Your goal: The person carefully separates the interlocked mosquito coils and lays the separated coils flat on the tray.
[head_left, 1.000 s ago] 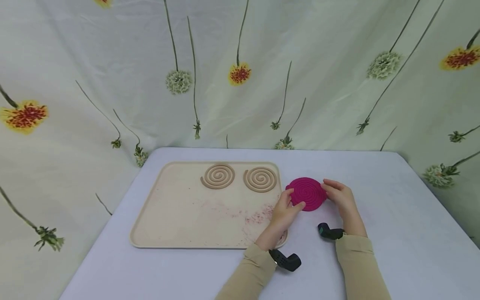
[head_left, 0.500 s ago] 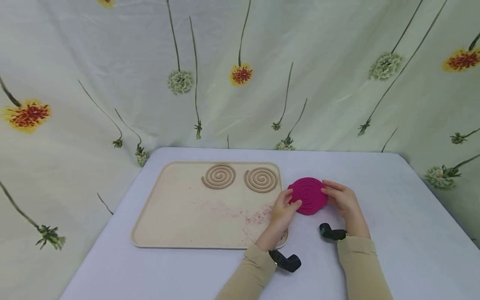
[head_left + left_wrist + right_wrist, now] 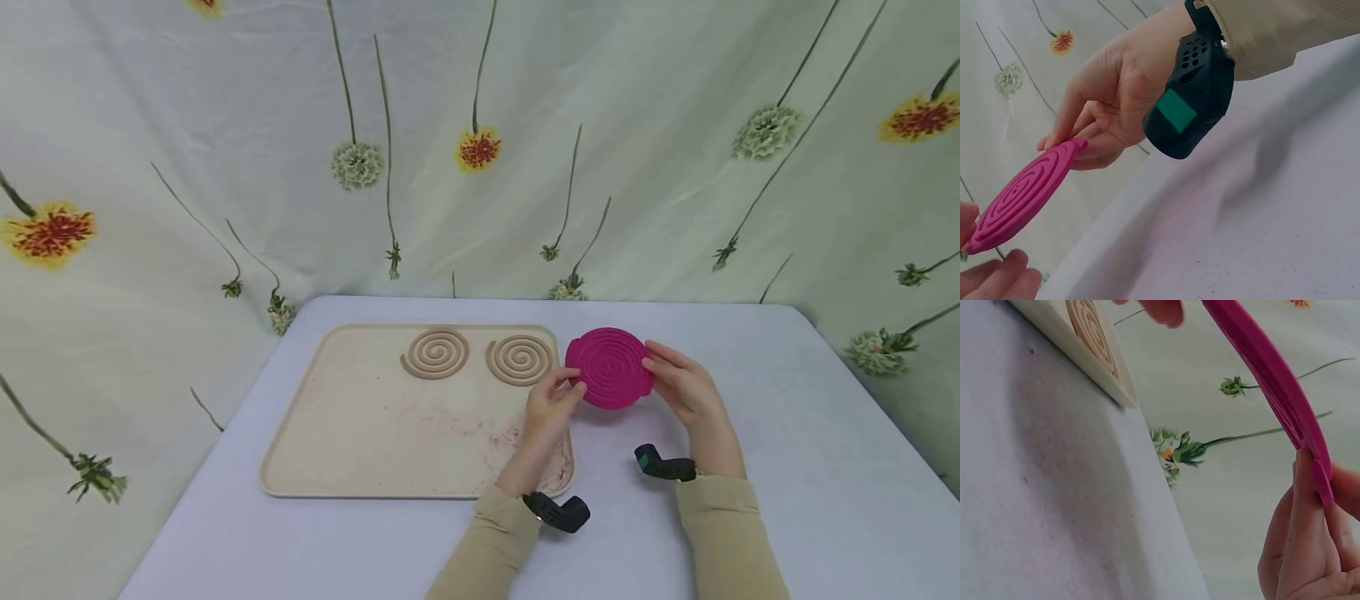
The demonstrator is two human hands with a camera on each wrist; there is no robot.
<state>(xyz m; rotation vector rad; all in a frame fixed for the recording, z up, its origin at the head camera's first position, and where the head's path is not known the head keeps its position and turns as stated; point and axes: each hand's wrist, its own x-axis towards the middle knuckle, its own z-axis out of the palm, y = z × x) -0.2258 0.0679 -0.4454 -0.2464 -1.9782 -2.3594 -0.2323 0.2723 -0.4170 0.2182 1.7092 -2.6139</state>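
Held up over the table and tilted, a round pink mould with spiral grooves and small edge tabs is between both hands. The left hand pinches its left edge between thumb and fingers. On the opposite side, the right hand grips the right tab. The left wrist view shows the mould nearly side-on, with the right hand holding its upper end and left fingers at the lower left. In the right wrist view, the right hand pinches the tab of the mould.
A cream tray lies left of the mould, smudged with reddish crumbs. Two tan spiral coils, a left one and a right one, sit along its back. Floral cloth hangs behind the white table.
The mould has risen and moved away from the person, tilting its grooved face more toward the head camera. The left hand has moved left and up, now pinching the left edge.
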